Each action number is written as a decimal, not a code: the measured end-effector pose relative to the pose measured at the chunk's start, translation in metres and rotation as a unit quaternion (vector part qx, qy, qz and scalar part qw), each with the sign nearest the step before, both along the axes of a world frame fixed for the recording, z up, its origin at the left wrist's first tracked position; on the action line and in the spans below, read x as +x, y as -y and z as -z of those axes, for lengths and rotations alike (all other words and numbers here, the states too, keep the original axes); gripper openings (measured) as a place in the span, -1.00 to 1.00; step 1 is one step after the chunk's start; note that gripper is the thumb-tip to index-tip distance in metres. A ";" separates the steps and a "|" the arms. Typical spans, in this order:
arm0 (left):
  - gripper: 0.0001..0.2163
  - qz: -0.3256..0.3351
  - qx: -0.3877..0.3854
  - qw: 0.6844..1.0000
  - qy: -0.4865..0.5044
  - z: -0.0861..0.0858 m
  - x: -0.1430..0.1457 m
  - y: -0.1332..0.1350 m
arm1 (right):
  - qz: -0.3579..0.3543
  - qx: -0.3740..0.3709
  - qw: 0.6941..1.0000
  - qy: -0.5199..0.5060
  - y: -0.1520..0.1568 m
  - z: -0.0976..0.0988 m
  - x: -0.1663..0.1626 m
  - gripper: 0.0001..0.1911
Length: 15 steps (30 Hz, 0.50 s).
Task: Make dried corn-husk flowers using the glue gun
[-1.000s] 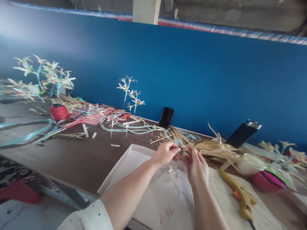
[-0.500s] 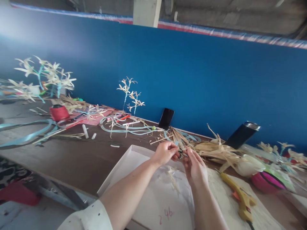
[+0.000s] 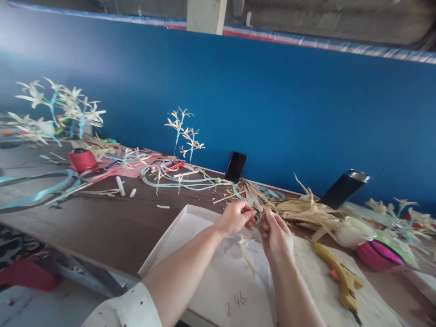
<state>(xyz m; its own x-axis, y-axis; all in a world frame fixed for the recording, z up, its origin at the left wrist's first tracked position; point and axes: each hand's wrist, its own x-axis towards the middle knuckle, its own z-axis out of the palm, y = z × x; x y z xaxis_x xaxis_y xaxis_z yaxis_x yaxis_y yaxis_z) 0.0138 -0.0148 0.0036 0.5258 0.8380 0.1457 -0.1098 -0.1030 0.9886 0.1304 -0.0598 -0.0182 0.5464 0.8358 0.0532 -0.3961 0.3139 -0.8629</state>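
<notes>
At far left, pale flowers (image 3: 71, 106) are standing on blue-wrapped stems, and a blue ribbon (image 3: 37, 195) is running out past the left edge. Near the middle, the left hand (image 3: 236, 218) is keeping its grip pinched on a small dark piece (image 3: 258, 211), which the fingers are covering too much to make out. Just right of it, the right hand (image 3: 277, 231) is curling thumb and fingers close to that piece; I cannot tell whether its grip is closing on anything. Nearer, a shallow white box (image 3: 190, 245) is lying partly hidden by the forearms. Farther right, dry husks (image 3: 306, 211) are hiding the base of a tilted dark tumbler (image 3: 344, 188), while the cord of a yellow glue gun (image 3: 342, 277) is leaving the near edge.

The brown counter (image 3: 112, 231) is stretching across, a blue partition (image 3: 306, 104) is rising along its far side, and a pale pillar (image 3: 206, 16) is showing beyond, its top cut off.
</notes>
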 end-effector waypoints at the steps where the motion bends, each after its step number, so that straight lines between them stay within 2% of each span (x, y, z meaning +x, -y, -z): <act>1: -0.88 0.003 0.002 1.000 0.002 0.001 0.000 0.000 | -0.005 0.001 1.000 -0.007 0.000 0.000 0.000 -0.67; 5: -0.87 0.005 0.011 1.000 0.015 0.004 0.000 -0.002 | -0.033 0.013 0.999 -0.041 0.001 -0.004 0.003 -0.73; 8: -0.86 -0.013 0.022 0.999 0.020 0.004 -0.003 -0.004 | -0.035 0.006 0.998 -0.051 0.003 -0.007 0.006 -0.69; 11: -0.86 -0.024 0.032 0.999 0.022 0.001 -0.004 -0.004 | -0.041 -0.013 0.999 -0.023 0.004 -0.007 0.006 -0.64; 15: -0.88 -0.022 0.041 0.999 0.017 0.002 -0.003 -0.003 | -0.051 -0.027 0.998 0.036 0.004 -0.003 0.003 -0.71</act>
